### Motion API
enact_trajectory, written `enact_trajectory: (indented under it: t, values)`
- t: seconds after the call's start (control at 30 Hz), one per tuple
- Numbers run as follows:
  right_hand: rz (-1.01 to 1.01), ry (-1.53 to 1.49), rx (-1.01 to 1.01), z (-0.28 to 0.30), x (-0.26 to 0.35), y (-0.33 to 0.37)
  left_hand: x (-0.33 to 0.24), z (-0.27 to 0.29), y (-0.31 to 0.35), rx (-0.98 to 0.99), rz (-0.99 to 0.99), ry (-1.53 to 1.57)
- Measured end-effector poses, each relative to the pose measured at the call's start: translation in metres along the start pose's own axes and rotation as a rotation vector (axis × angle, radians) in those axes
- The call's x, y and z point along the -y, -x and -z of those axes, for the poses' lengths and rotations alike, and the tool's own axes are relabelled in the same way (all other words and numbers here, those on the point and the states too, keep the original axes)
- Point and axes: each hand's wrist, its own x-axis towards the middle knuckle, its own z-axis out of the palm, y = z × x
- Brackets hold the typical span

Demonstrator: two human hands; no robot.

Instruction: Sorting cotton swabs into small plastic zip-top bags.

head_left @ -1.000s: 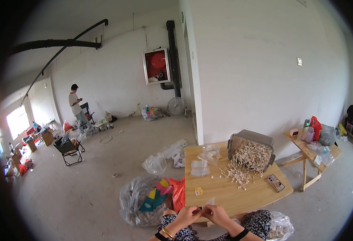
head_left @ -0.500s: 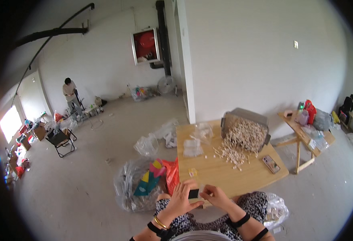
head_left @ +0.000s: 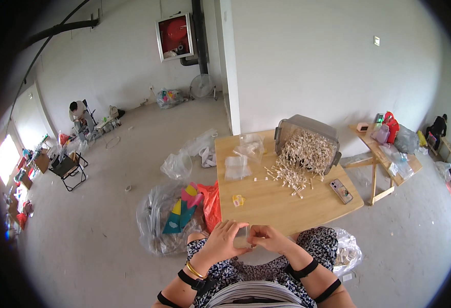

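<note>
Above my lap, at the table's near edge, my left hand (head_left: 222, 242) grips one side of a small clear plastic bag (head_left: 243, 234) between thumb and fingers. My right hand (head_left: 269, 239) pinches its other side with curled fingers. Whatever is inside the bag is too small to make out. Beyond my hands, a grey plastic bin (head_left: 307, 124) lies tipped on its side, with many cotton swabs (head_left: 293, 178) spilling from it onto the wooden table (head_left: 261, 215). A small yellow packet (head_left: 238, 200) lies nearest my left hand. Clear plastic bags (head_left: 237, 168) rest farther back.
A phone (head_left: 341, 191) lies at the table's right. Large clear sacks (head_left: 151, 226) and a red bag (head_left: 211, 205) stand on the floor to the left. A side table (head_left: 382, 149) holds bags at the right. A person (head_left: 79, 115) sits far left.
The view has shifted, and the scene sits higher in it. The dark rectangle between my hands no longer shows; clear plastic appears there. The far person is now bent down.
</note>
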Motion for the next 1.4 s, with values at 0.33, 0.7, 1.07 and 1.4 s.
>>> enact_trajectory:
  t: [0.33, 0.7, 1.07, 1.4]
  values:
    - [-0.058, 0.089, -0.045, -0.007, -0.064, -0.016, 0.063, -0.021, 0.044, -0.005, 0.248, -0.024]
    - [-0.264, 0.099, -0.046, 0.009, -0.103, -0.007, 0.192, -0.073, 0.095, 0.272, 0.563, -0.252]
    - [-0.369, 0.154, -0.056, 0.008, -0.113, -0.017, 0.214, -0.099, 0.083, 0.211, 0.437, -0.038]
    - [-0.309, 0.324, 0.011, 0.002, -0.127, -0.035, 0.195, -0.105, 0.049, 0.281, 0.276, -0.144]
